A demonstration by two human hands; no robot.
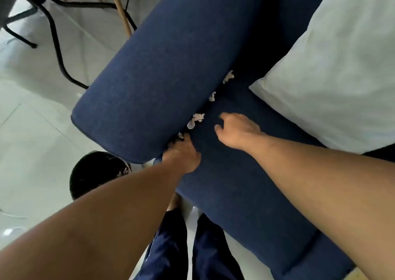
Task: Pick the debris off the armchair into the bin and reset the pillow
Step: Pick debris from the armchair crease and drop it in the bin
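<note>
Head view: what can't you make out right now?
- Bin: mostly hidden by the armrest and left forearm; contents unclear.
- Left hand: fingertips tucked into the seam among the debris; grip cannot be told.
- Pillow: cut off by the frame's right edge.

The scraps (197,118) lie in the narrow crease between the padded armrest (162,65) and the seat cushion (230,172); the armrest blocks access from the left. The seat surface between the crease and the white pillow (333,76) is open. The left hand (183,153) occupies the crease's near end.
</note>
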